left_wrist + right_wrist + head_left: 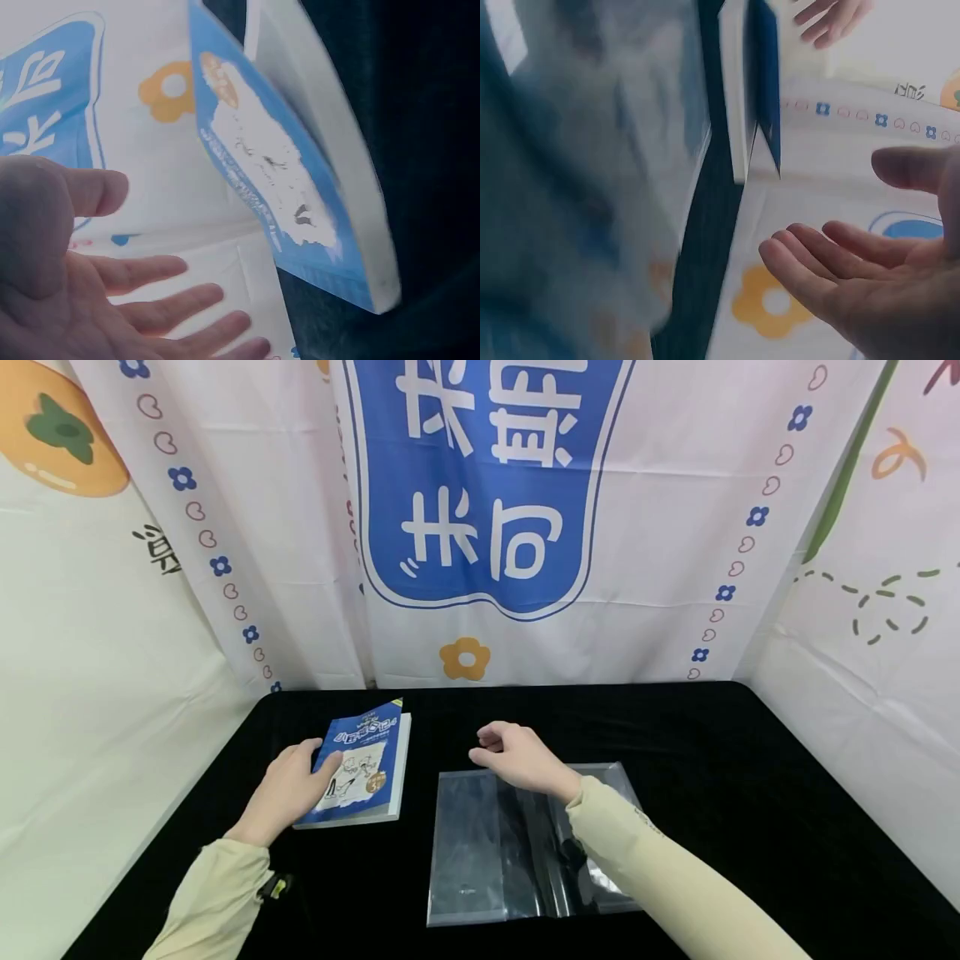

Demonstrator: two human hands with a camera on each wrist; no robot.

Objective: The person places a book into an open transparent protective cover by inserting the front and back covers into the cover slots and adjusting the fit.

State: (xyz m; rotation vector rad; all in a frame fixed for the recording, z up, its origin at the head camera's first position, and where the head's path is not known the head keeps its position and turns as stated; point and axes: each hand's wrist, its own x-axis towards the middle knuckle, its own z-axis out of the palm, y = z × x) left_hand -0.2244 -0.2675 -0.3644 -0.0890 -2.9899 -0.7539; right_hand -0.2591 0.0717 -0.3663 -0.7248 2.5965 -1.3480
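Note:
A blue paperback book (357, 765) with a cartoon drawing lies on the left of the black table, its front cover lifted slightly off the pages. Over the book's left edge hovers my left hand (287, 783), and the left wrist view shows its fingers spread and apart from the book (277, 172). To the right lies a clear plastic book cover (468, 852), spread flat with folds down its middle. Above its far edge is my right hand (525, 762), fingers loosely bent and holding nothing. The right forearm hides part of the plastic cover's right side.
Black cloth covers the table (697, 777). A white printed curtain (660, 543) with a blue badge and flowers hangs behind it, and more white cloth (862, 693) hangs along both sides. On the left wrist sits a dark strap (275, 886).

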